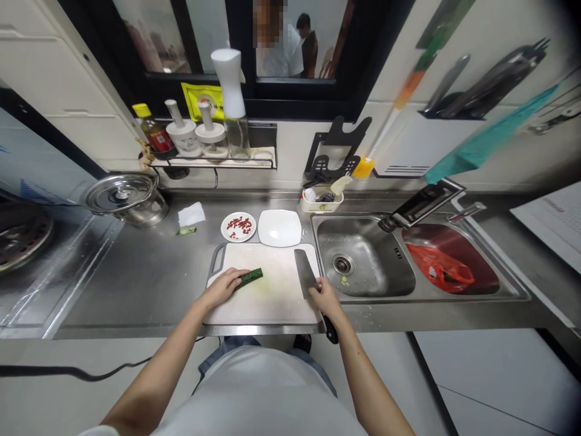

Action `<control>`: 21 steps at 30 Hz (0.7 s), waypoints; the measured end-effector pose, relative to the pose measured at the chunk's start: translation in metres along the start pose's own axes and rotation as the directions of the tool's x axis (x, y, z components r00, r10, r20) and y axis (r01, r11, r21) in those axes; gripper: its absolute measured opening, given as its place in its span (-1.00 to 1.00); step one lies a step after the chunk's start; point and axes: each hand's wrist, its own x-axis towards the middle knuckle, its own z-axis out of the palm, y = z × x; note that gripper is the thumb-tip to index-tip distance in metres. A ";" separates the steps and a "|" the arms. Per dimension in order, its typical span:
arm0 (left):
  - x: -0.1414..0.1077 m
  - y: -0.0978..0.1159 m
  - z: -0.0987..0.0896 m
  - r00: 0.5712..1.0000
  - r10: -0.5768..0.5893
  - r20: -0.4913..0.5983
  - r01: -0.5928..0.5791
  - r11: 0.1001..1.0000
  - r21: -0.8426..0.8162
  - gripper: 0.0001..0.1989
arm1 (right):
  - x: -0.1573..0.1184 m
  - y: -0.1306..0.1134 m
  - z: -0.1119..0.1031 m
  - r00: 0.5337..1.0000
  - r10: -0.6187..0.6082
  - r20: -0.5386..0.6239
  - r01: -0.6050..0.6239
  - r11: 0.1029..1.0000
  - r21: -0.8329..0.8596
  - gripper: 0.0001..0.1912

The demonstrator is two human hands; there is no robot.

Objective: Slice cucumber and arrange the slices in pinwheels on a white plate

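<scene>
A white cutting board [276, 309] lies on the steel counter in front of me. On its left part rests a dark green piece of cucumber [252, 277], and my left hand [223, 287] is closed over its near end. At the board's right side my right hand [325, 298] grips a kitchen knife [305, 269]. Its broad blade points away from me over the board, and the black handle sticks out past the board's near edge. Blade and cucumber are well apart. Behind the board are a small plate [226, 228] with chopped red pieces and a white square plate [279, 228] with nothing on it.
Right of the board is a double sink [363, 260] with a red plastic bag [440, 268] in its far basin. A lidded steel pot [145, 206] stands at the back left. Bottles and jars fill a wall rack [213, 162]. A tissue [191, 214] lies on the counter.
</scene>
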 end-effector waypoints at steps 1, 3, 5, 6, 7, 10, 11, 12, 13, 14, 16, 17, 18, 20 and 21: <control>-0.001 0.001 0.001 1.000 -0.004 -0.001 0.004 1.000 0.025 -0.60 | -0.003 -0.006 -0.001 0.999 0.002 0.034 0.000 0.998 -0.064 -0.79; -0.002 0.004 0.004 1.000 -0.016 -0.018 0.018 0.994 0.103 -0.60 | -0.010 -0.020 0.000 0.996 0.012 0.089 0.005 0.982 -0.187 -0.75; -0.002 0.008 0.006 0.998 -0.007 -0.056 0.018 0.981 0.195 -0.61 | -0.017 -0.034 0.004 0.988 0.024 0.151 0.020 0.958 -0.285 -0.72; -0.001 0.009 0.008 0.997 0.008 -0.077 0.010 0.973 0.230 -0.62 | -0.020 -0.041 0.008 0.984 0.013 0.175 0.045 0.944 -0.325 -0.71; 0.001 0.010 0.009 0.995 0.027 -0.094 -0.002 0.968 0.251 -0.62 | -0.023 -0.046 0.012 0.983 -0.002 0.185 0.070 0.930 -0.362 -0.70; 0.009 0.011 0.012 0.991 0.082 -0.104 -0.054 0.966 0.251 -0.63 | -0.028 -0.061 0.026 0.974 -0.016 0.227 0.117 0.890 -0.440 -0.68; 0.013 0.010 0.012 0.990 0.102 -0.098 -0.075 0.966 0.248 -0.63 | -0.030 -0.066 0.030 0.971 -0.023 0.237 0.133 0.879 -0.459 -0.67; 0.015 0.009 0.013 0.989 0.123 -0.087 -0.098 0.963 0.250 -0.62 | -0.031 -0.070 0.033 0.969 -0.032 0.246 0.149 0.868 -0.474 -0.67; 0.018 0.008 0.013 0.987 0.145 -0.073 -0.122 0.959 0.256 -0.61 | -0.032 -0.075 0.036 0.968 -0.035 0.248 0.157 0.857 -0.491 -0.67; 0.019 0.006 0.014 0.985 0.165 -0.057 -0.144 0.953 0.265 -0.59 | -0.034 -0.079 0.037 0.968 -0.042 0.249 0.167 0.847 -0.505 -0.67; 0.021 0.003 0.015 0.980 0.195 -0.030 -0.178 0.942 0.284 -0.56 | -0.037 -0.087 0.039 0.967 -0.052 0.249 0.182 0.826 -0.534 -0.66; 0.022 0.002 0.017 0.979 0.203 -0.022 -0.188 0.938 0.292 -0.56 | -0.038 -0.090 0.040 0.966 -0.057 0.251 0.190 0.816 -0.546 -0.66; 0.022 0.001 0.018 0.978 0.208 -0.020 -0.192 0.934 0.300 -0.55 | -0.040 -0.093 0.040 0.965 -0.065 0.254 0.201 0.805 -0.559 -0.66; 0.021 0.001 0.021 0.977 0.211 -0.028 -0.191 0.927 0.323 -0.54 | -0.043 -0.096 0.042 0.962 -0.088 0.258 0.227 0.781 -0.582 -0.65; 0.021 0.001 0.022 0.977 0.209 -0.032 -0.186 0.924 0.335 -0.53 | -0.045 -0.097 0.043 0.960 -0.101 0.261 0.242 0.769 -0.592 -0.65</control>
